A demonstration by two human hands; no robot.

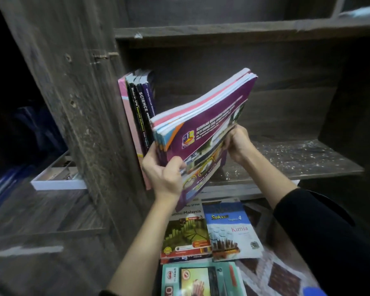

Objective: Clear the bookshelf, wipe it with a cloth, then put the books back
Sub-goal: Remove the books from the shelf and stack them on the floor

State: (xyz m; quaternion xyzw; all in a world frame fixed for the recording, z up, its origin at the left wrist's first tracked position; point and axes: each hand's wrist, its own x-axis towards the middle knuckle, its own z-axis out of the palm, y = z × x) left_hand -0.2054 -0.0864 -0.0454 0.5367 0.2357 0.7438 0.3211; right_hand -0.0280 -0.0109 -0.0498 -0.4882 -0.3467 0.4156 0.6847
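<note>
The left hand (162, 174) is clamping its fingers round the near corner of a tilted purple-covered workbook stack (203, 124); the right hand (237, 144) is pinching the lower edge. Beyond the left fingers, upright textbooks (139, 107) are standing on the bookshelf (291, 161).

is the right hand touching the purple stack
Touching. The head view shows the right hand curled round the edge of the purple stack; the left hand grips its near corner.
</note>
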